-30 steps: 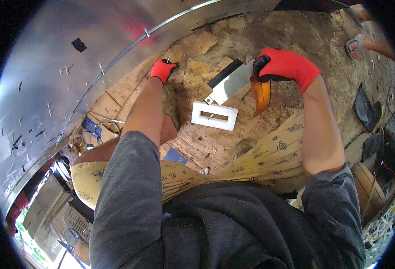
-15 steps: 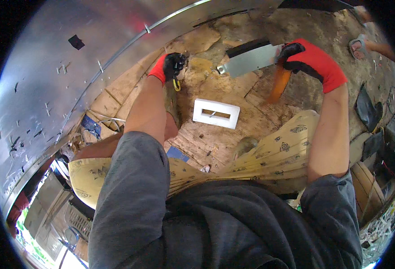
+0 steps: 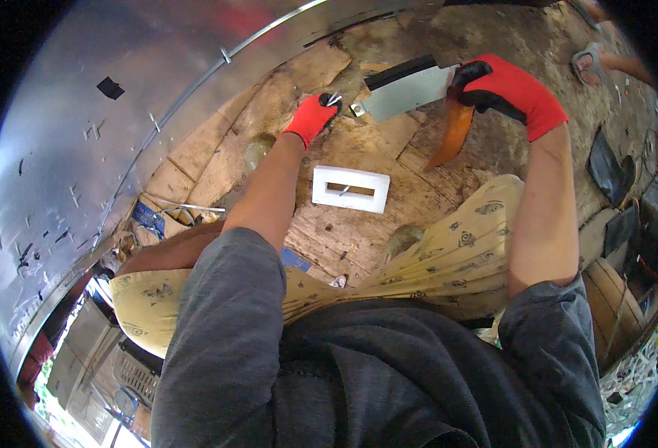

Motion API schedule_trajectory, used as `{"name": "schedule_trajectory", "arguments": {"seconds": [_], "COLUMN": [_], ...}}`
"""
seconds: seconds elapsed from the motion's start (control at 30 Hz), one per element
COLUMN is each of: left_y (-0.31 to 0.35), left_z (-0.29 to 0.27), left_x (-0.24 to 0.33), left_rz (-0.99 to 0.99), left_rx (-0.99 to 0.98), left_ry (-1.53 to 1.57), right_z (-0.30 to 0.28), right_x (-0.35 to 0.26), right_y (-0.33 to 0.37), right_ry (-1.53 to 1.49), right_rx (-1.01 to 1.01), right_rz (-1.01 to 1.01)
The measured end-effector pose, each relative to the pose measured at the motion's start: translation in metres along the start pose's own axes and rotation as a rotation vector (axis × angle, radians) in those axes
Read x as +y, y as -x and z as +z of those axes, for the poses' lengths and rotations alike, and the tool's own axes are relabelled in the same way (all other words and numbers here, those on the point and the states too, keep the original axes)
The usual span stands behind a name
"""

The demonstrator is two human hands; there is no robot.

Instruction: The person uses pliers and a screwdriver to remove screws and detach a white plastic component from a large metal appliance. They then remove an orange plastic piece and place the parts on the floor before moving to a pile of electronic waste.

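My left hand (image 3: pixel 315 118), in a red glove with black on the fingers, is closed on small silvery metal pieces (image 3: pixel 334 99) that stick out of its top; their exact kind is unclear. To the right, my right hand (image 3: pixel 512 97), gloved alike, grips the right end of a flat grey metal plate (image 3: pixel 407 95). A black strip (image 3: pixel 400 72) runs along the plate's far edge, and a small holed tab (image 3: pixel 357 110) juts from its left end, close to my left hand. An orange-brown curved strip (image 3: pixel 452 138) hangs below my right hand. Nearer me lies a white slotted block (image 3: pixel 377 181).
A large shiny metal panel (image 3: pixel 67 134) rises along the left. Worn cardboard (image 3: pixel 344 239) covers the ground between my legs. Another person's sandalled foot (image 3: pixel 589 66) is at the far right. Black scraps (image 3: pixel 609 175) and boxes (image 3: pixel 613 306) lie on the right.
My left hand has moved right, closer to the plate's tab, and silvery pieces now show in it. The yellow loop below that hand is out of sight. The plate has shifted slightly left.
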State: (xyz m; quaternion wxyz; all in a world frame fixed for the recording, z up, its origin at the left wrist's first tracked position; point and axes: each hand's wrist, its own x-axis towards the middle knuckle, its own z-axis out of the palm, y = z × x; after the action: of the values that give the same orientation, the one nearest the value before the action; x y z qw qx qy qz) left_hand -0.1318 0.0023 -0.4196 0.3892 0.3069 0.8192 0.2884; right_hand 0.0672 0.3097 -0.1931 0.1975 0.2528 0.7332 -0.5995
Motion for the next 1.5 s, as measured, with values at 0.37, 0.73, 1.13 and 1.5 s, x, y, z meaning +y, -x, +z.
{"name": "schedule_trajectory", "arguments": {"seconds": [0.37,0.73,1.13,1.5], "left_y": [0.039,0.008,0.018,0.013], "left_z": [0.031,0.012,-0.083,-0.031], "left_x": [0.02,-0.003,0.03,-0.001], "left_rz": [0.124,-0.065,-0.177,-0.423], "left_rx": [0.219,0.094,-0.379,-0.273], "left_ry": [-0.627,-0.163,1.478,0.793], "right_z": [-0.006,-0.006,0.003,-0.015], "right_x": [0.017,0.009,-0.001,0.01], "right_y": [-0.004,-0.012,-0.018,-0.006], "right_ry": [-0.079,-0.019,0.003,-0.201], "right_rx": [0.008,-0.058,-0.054,0.051], "right_rz": [0.029,0.017,0.048,0.047]}}
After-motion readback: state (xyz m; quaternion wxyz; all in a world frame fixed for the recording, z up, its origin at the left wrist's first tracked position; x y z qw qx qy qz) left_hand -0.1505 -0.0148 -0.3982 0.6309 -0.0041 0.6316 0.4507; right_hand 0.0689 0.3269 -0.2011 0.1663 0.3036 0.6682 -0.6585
